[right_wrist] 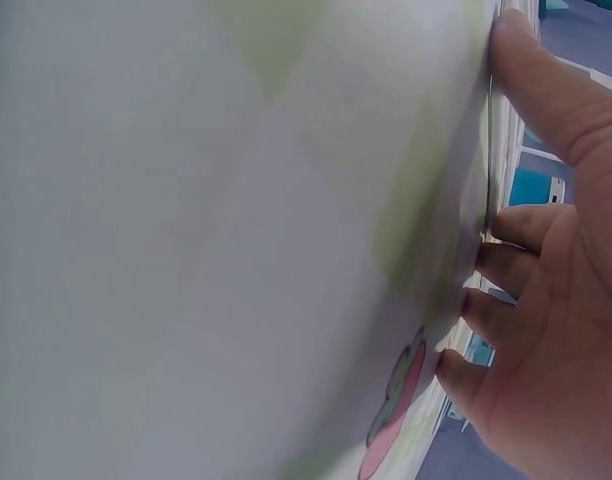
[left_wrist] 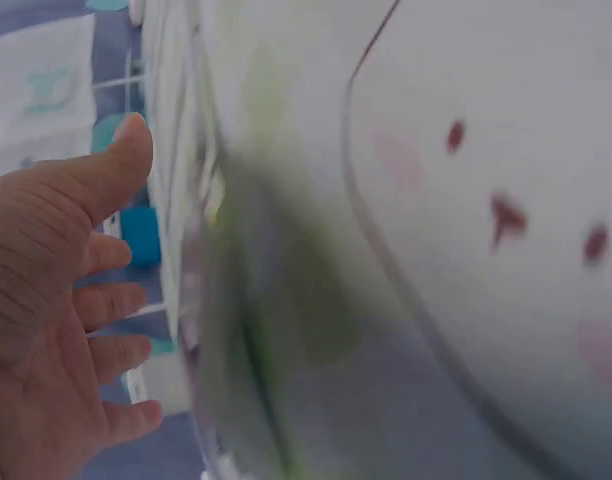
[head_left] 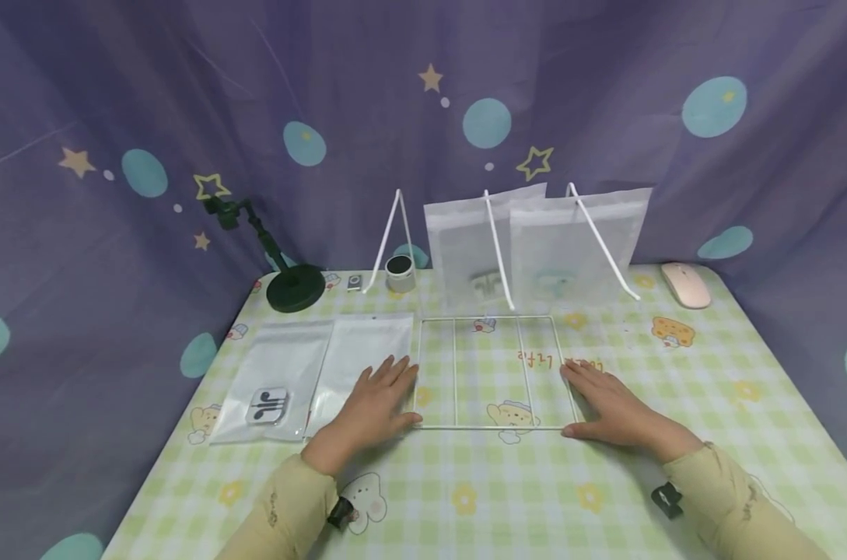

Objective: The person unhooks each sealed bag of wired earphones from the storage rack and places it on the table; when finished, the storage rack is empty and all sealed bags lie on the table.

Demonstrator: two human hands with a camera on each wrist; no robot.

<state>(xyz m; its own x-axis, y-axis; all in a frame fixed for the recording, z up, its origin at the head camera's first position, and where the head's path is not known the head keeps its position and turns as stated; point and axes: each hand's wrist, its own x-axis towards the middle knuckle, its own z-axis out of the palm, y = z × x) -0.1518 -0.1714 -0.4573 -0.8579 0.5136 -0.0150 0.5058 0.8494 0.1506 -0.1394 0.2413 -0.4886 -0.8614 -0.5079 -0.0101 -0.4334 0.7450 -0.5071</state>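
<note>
A white wire rack (head_left: 493, 428) lies with its rectangular base on the tablecloth, its bent prongs rising at the back. Two frosted zip bags (head_left: 458, 237) stand upright between the prongs, with blurred contents low inside. My left hand (head_left: 376, 400) is spread at the rack's left side, overlapping a flat white zip bag (head_left: 370, 342) in the head view. Beside that lies another zip bag (head_left: 283, 350) with wired earphones in a square clear case (head_left: 267, 406). At the rack's right side my right hand (head_left: 614, 404) has its fingers extended, thumb near the front corner.
A dark green stand (head_left: 295, 288) with a jointed arm stands at the back left. Near it are a small square player (head_left: 355, 282) and a round silver speaker (head_left: 400, 274). A pink mouse (head_left: 686, 285) lies at the back right, and a patterned curtain (head_left: 395, 47) hangs behind the table.
</note>
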